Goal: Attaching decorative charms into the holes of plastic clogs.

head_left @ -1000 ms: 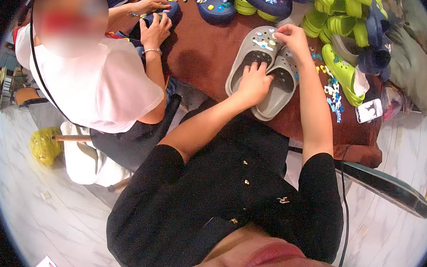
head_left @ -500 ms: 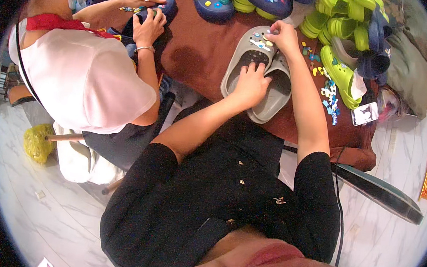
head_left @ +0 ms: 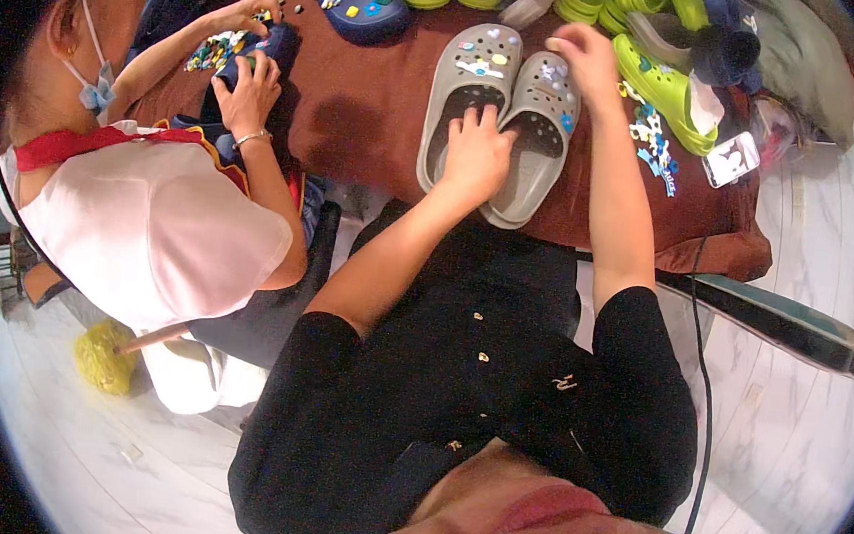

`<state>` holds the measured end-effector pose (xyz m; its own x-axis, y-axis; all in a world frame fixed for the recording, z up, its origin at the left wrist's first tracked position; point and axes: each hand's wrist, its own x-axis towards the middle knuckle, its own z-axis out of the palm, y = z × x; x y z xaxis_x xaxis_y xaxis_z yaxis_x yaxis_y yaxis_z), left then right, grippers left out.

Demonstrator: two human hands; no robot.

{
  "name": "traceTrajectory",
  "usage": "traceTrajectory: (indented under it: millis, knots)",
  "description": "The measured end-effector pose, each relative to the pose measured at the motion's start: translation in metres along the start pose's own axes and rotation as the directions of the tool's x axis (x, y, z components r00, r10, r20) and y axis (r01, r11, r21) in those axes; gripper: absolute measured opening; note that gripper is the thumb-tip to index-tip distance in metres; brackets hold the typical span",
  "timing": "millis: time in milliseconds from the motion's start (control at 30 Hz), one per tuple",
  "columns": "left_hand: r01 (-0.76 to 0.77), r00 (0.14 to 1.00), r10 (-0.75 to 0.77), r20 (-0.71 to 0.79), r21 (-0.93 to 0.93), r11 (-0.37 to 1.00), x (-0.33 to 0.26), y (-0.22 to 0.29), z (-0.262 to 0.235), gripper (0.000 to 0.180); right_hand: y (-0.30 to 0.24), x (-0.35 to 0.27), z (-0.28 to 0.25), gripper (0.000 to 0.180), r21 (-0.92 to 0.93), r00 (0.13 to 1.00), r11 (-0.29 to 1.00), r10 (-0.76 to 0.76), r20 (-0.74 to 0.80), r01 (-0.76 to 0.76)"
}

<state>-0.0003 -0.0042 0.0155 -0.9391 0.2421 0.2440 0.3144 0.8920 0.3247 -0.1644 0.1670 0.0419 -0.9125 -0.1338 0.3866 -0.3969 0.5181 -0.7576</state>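
Observation:
A pair of grey clogs (head_left: pixel 435 145) lies side by side on a brown cloth, toes pointing away from me, with small coloured charms on both uppers. My left hand (head_left: pixel 477 161) is closed over the inner sides where the clogs meet, its fingers reaching into the left clog's opening. Beside the right clog's toe is my right hand (head_left: pixel 588 64), fingers bent and close together. Whatever its fingertips may hold is too small to make out. Loose charms (head_left: pixel 650 134) and a lime green clog (head_left: pixel 667 90) lie to its right.
A co-worker (head_left: pixel 155 216) at left handles a dark blue clog (head_left: pixel 268 54) near scattered charms (head_left: pixel 219 48). Blue clogs (head_left: pixel 358 1) and lime ones stand along the back. A phone (head_left: pixel 731 158) lies on the brown cloth (head_left: pixel 357 141) at right. A black cable (head_left: pixel 703 389) hangs down.
My right hand has shifted from over the clogs' toes to the right side, uncovering the right clog's charms. The left hand keeps its place on the clogs. The whole view has shifted.

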Motion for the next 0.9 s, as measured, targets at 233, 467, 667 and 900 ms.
traceTrajectory:
  millis: [233,467,667,900]
  knots:
    - [-0.031,0.999,0.032,-0.029,0.042,0.999,0.001,0.001,0.003,0.030,0.105,-0.033,-0.072,0.015,-0.107,0.955,0.954,0.266,-0.133,-0.281]
    - [-0.036,0.993,0.038,-0.114,0.015,0.999,-0.003,-0.006,0.011,0.024,0.080,-0.035,-0.059,0.018,-0.473,0.992,0.881,-0.057,-0.113,-0.003]
    - [-0.025,1.000,0.026,-0.014,0.061,0.998,-0.003,-0.001,0.006,0.029,0.054,-0.051,-0.044,0.020,-0.646,0.978,0.762,0.097,0.184,0.046]
    - [-0.066,0.986,0.071,-0.154,0.036,0.997,0.000,-0.001,0.008,0.023,0.046,-0.038,-0.045,0.020,-0.586,0.982,0.809,0.066,0.179,0.053]
